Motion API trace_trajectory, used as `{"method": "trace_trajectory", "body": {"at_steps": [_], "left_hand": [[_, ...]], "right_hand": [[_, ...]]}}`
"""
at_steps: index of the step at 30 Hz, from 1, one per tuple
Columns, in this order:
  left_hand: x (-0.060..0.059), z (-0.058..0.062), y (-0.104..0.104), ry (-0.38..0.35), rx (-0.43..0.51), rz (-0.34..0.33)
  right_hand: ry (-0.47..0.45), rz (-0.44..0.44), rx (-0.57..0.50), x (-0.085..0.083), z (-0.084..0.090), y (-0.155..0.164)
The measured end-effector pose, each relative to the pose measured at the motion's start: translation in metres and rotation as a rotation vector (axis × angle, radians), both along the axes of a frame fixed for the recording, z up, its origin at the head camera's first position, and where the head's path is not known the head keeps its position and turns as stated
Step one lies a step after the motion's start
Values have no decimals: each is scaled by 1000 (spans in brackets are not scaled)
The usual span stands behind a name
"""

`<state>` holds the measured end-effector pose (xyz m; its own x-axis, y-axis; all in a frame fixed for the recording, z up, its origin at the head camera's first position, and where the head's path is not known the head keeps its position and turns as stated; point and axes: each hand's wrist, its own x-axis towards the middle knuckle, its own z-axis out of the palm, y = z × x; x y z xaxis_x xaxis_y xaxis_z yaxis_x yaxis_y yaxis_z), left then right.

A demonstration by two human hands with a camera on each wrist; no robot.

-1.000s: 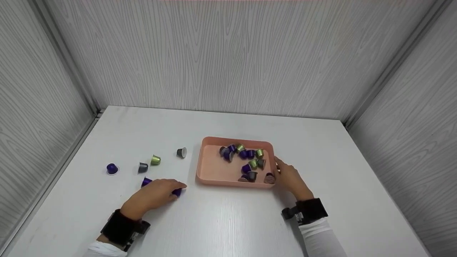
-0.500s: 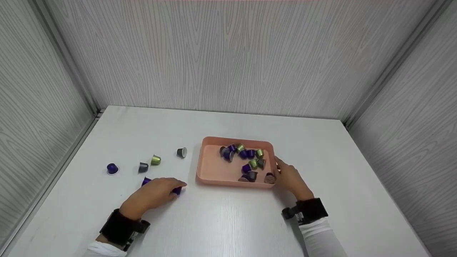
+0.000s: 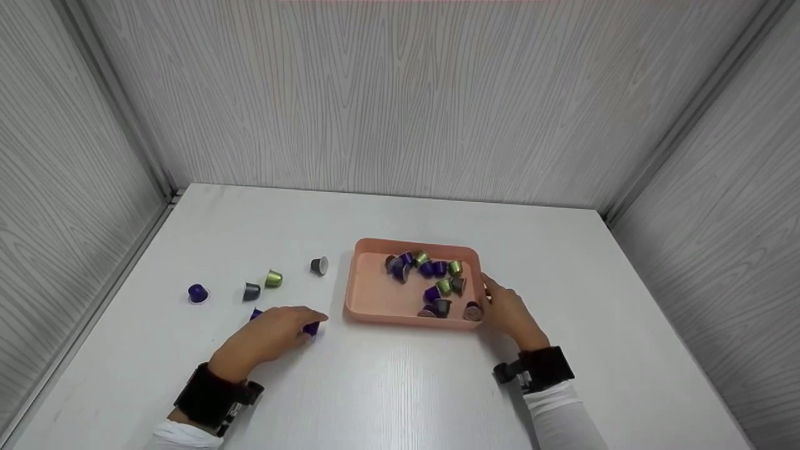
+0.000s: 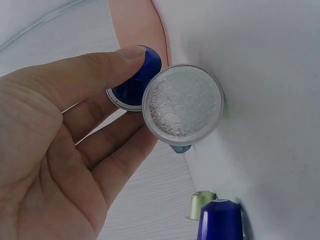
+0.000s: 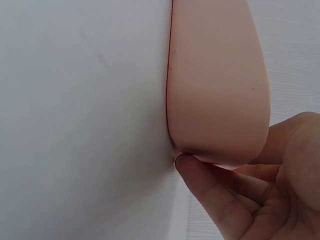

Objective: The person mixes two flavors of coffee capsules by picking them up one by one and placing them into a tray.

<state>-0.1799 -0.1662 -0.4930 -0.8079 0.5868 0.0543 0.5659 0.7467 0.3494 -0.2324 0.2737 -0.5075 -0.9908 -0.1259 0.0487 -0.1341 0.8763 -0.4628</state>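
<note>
Left hand [image 3: 270, 337] at 7 o'clock on the white counter [image 3: 387, 387], fingers [image 4: 107, 145] curled, holding two capsules: thumb pins a blue capsule [image 4: 137, 82], and a second capsule [image 4: 182, 107] sits against the fingertips with its frosted foil face to the left wrist camera. In the head view only a bit of blue [image 3: 311, 328] shows past the fingertips.

Right hand [image 3: 509, 312] at the 4 o'clock corner of the pink tray [image 3: 375, 300], thumb [image 5: 200, 177] under the tray's rounded corner [image 5: 220, 100], fingers wrapped behind it.

Tray is mid-counter, flat, holding a heap of blue, green and grey capsules [image 3: 434, 281] bunched toward its right side.

Loose on the counter at 9 o'clock of the tray:
- grey capsule [image 3: 319, 266] on its side, just beside the tray
- green capsule [image 3: 273, 279]
- grey capsule [image 3: 251, 291], just beside the green one
- blue capsule [image 3: 197, 293], farthest left
- another blue capsule [image 3: 255, 314], partly hidden behind the left hand
</note>
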Motion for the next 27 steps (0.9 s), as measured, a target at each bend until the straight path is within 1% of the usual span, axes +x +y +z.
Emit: {"method": "trace_trajectory", "body": {"at_steps": [3,8,14,17,27], "left_hand": [[0,2,1,8,-8,1],[-2,8,6,-6,-19,6],[-6,17,13,39,-13,-17],[-7,20,17,45,6,-29],[-15,28,29,105,27,-77]], "right_hand": [[12,11,16,0,0,1],[8,7,29,0,0,1],[17,10,29,-1,1,0],[7,11,21,-2,0,0],[33,23,14,-1,0,1]]}}
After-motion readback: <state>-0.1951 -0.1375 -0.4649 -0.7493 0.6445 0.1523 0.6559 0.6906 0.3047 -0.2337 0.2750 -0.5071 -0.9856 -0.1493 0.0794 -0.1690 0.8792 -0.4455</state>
